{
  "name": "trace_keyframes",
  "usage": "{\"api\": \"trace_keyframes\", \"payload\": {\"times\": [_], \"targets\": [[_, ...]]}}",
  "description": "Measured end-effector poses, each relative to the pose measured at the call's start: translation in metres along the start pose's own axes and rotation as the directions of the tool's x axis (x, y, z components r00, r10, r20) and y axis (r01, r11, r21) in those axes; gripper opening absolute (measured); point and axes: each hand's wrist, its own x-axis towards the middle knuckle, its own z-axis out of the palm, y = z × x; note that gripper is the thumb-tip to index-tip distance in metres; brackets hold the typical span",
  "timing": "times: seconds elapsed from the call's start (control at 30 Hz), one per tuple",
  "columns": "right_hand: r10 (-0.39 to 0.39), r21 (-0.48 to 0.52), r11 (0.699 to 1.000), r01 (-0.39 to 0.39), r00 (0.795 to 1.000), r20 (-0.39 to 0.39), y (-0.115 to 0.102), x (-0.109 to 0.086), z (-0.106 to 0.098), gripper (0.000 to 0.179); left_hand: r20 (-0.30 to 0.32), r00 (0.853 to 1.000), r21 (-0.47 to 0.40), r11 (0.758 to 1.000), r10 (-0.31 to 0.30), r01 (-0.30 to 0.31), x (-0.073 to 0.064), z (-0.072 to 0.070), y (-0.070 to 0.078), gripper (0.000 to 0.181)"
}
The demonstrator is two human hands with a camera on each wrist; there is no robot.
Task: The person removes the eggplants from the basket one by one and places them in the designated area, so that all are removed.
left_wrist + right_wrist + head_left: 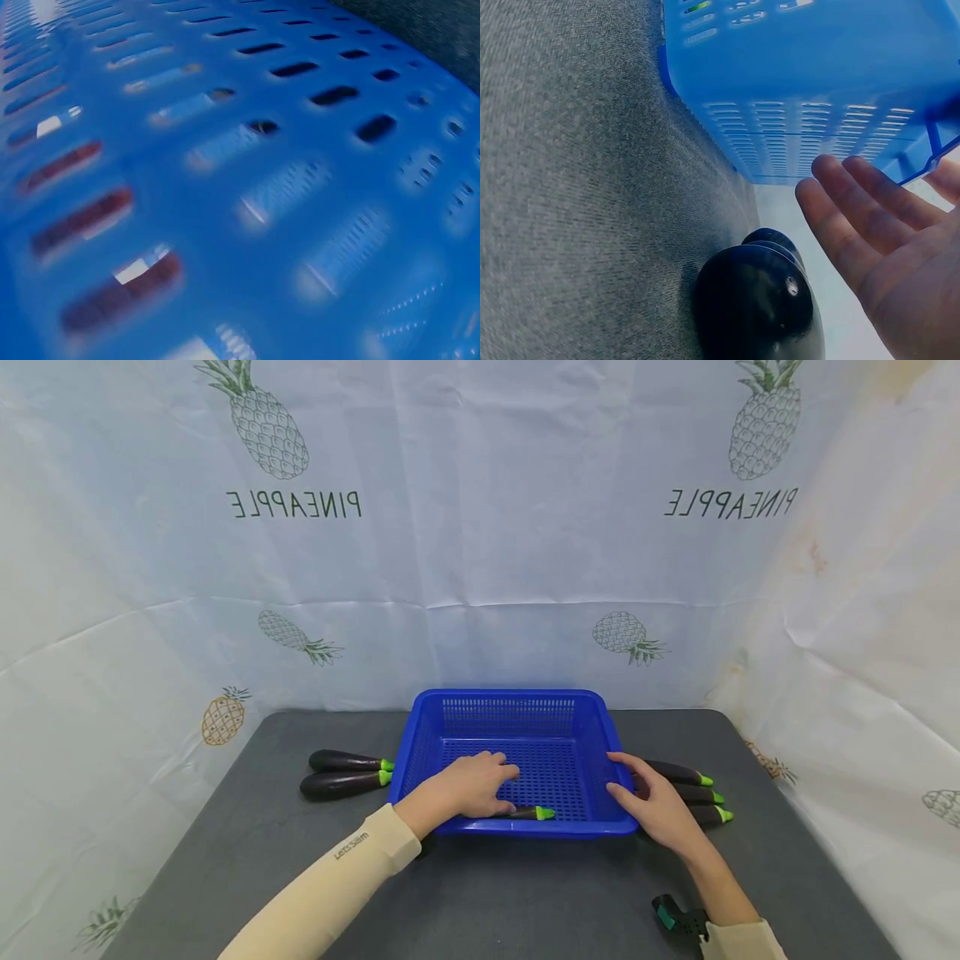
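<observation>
A blue perforated basket (pixel 517 694) stands on the dark grey table. Inside, along its near wall, lies an eggplant with a green stem end (pixel 545 813). My left hand (pixel 474 783) reaches over that wall with fingers stretched forward, its thumb close by the eggplant and the palm hiding most of its body. Basket slots (pixel 292 69) fill the left wrist view. My right hand (pixel 654 802) is at the right rim, thumb and index fingertips over the edge. In the right wrist view its other fingers (pixel 862 199) extend straight beside the basket's outer wall.
Two eggplants (pixel 345 783) lie on the table left of the basket, stems towards it. Three more (pixel 697 794) lie to its right, partly behind my right hand. A black strap device (pixel 678 917) sits by my right wrist. White pineapple-print sheeting (pixel 517 543) surrounds the table.
</observation>
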Motion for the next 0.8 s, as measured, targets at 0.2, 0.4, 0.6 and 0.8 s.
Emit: {"api": "trace_keyframes", "payload": {"times": [0.2,0.4,0.6,0.8], "targets": [[0.002,0.029,1.0,-0.002,1.0,0.013,0.001,0.0,0.0,0.055,0.028,1.0,-0.012,1.0,0.005,-0.004,0.013,0.004,0.008,0.055],[0.008,0.06,0.998,-0.009,1.0,0.023,0.001,0.001,0.0,0.056,0.067,0.998,-0.004,1.0,0.011,-0.011,0.023,0.013,0.013,0.053],[0.013,0.06,0.998,-0.014,1.0,0.018,0.002,0.001,0.0,0.055,0.089,0.996,-0.01,1.0,0.025,-0.024,0.028,0.017,0.016,0.049],[0.009,0.045,0.999,-0.01,1.0,0.009,0.003,0.001,0.0,0.055,0.083,0.996,0.046,0.998,0.041,-0.045,0.03,0.018,0.016,0.044]]}}
